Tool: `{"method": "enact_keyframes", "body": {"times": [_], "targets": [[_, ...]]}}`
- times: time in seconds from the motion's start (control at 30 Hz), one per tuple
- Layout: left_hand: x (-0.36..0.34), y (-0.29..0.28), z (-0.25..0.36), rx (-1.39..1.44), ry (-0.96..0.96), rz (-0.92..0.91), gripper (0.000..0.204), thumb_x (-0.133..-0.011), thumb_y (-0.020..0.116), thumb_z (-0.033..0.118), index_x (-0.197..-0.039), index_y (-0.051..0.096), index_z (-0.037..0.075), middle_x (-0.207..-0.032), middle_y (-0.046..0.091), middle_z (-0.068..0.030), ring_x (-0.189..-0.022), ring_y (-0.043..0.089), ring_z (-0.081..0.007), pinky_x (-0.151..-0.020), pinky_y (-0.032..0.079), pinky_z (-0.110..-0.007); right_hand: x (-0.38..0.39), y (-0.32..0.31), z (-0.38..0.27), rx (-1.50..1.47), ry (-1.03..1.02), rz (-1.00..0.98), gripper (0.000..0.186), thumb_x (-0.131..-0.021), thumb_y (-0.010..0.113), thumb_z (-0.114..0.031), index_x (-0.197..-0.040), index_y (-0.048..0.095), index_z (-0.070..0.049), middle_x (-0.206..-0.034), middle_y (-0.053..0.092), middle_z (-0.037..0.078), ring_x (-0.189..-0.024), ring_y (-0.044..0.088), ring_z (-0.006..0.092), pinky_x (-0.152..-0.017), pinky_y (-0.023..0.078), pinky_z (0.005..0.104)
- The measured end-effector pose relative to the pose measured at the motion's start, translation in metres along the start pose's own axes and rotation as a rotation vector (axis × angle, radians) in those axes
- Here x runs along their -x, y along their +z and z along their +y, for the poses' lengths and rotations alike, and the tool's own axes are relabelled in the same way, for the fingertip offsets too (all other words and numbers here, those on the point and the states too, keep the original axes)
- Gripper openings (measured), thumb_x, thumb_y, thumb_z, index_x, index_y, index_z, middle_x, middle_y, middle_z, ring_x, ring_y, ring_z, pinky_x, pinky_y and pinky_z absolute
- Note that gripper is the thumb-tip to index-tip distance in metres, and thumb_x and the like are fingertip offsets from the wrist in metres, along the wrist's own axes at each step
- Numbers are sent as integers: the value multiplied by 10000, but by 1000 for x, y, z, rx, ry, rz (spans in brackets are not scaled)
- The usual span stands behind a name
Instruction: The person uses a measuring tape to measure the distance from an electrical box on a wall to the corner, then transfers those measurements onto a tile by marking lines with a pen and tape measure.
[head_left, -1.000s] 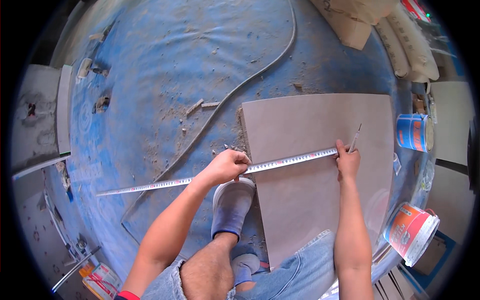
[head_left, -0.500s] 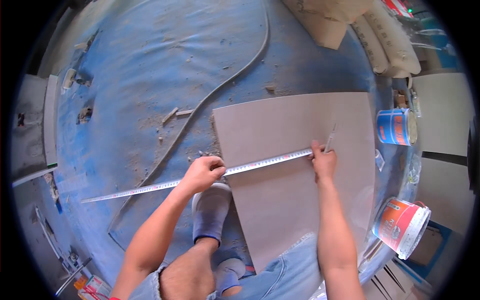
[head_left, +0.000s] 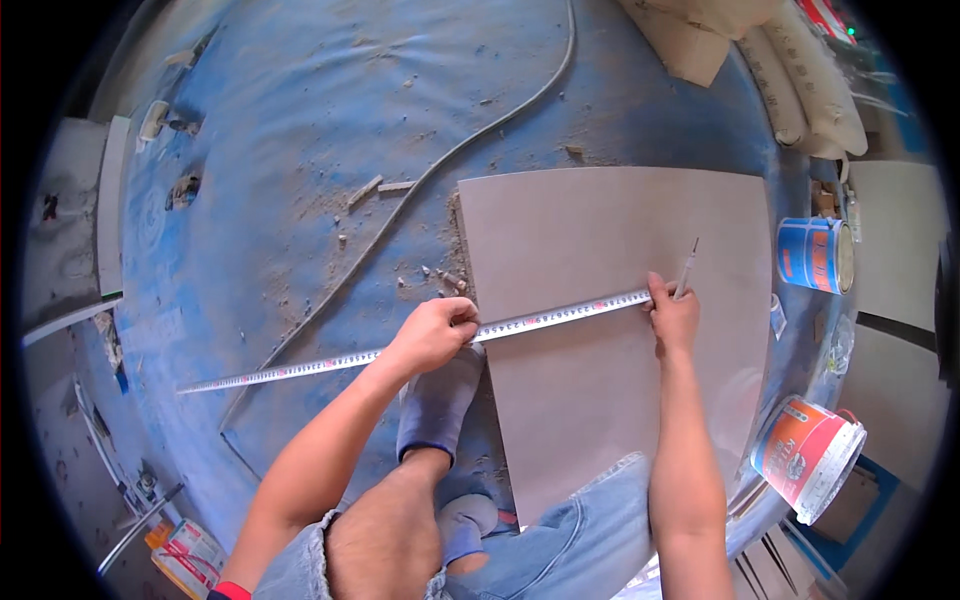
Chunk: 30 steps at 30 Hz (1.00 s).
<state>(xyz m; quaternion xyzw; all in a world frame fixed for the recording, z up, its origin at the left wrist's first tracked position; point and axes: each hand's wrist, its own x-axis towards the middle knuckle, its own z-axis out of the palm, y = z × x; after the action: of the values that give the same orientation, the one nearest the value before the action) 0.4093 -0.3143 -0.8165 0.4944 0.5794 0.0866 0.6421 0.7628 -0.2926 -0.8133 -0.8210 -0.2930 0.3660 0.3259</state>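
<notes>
A white measuring tape (head_left: 560, 318) stretches across a large beige tile (head_left: 600, 420), and its loose end reaches left over the blue floor sheet. My left hand (head_left: 434, 332) is closed on the tape at the tile's left edge, thumb and forefinger pinching it. Over the middle of the tile, my right hand (head_left: 674, 318) pinches the tape's other visible end. A slim pale pen (head_left: 686, 274) with a dark tip sticks up from the same right hand. No tape case shows.
A grey cable (head_left: 400, 208) curves across the blue floor sheet (head_left: 290, 130), among crumbs and small offcuts. Right of the tile stand a blue can (head_left: 808, 256) and a red-and-white bucket (head_left: 806, 458). Filled sacks (head_left: 800, 90) lie at the far right. My shoe (head_left: 440, 400) is beside the tile.
The whole scene has shifted slightly right in the picture. Both hands keep their grip on the tape and hold nearly the same places along the tile.
</notes>
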Motion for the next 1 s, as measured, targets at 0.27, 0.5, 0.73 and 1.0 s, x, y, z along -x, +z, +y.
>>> {"method": "enact_keyframes", "body": {"times": [0.27, 0.5, 0.73, 1.0], "targets": [[1, 3, -6, 27, 60, 15, 115, -887, 605, 75, -937, 639, -22, -751, 612, -16, -665, 545, -85, -623, 460, -260, -1, -1, 5, 3, 16, -17, 336, -860, 767, -280, -770, 545, -44, -586, 578, 30, -482, 486, 83, -463, 389, 245], [4, 5, 0, 12, 42, 72, 175, -854, 631, 126, -946, 680, -15, -731, 664, -105, -688, 631, -172, -673, 495, -321, -2, -3, 8, -25, -7, -37, 331, -874, 750, -274, -776, 540, -37, -588, 576, 30, -465, 481, 83, -443, 378, 246], [2, 2, 0, 30, 12, 33, 143, -873, 630, 73, -951, 684, -34, -733, 646, -48, -687, 595, -108, -661, 489, -267, 3, -5, 5, 22, -41, -12, 337, -882, 742, -272, -785, 525, -32, -594, 565, 25, -459, 482, 83, -437, 382, 249], [1, 0, 5, 1, 9, 32, 160, -864, 636, 90, -933, 700, -40, -718, 650, -53, -682, 597, -107, -661, 491, -272, -7, -18, 10, 86, -6, 27, 376, -897, 715, -351, -840, 556, -16, -613, 576, 32, -472, 496, 87, -443, 382, 252]]}}
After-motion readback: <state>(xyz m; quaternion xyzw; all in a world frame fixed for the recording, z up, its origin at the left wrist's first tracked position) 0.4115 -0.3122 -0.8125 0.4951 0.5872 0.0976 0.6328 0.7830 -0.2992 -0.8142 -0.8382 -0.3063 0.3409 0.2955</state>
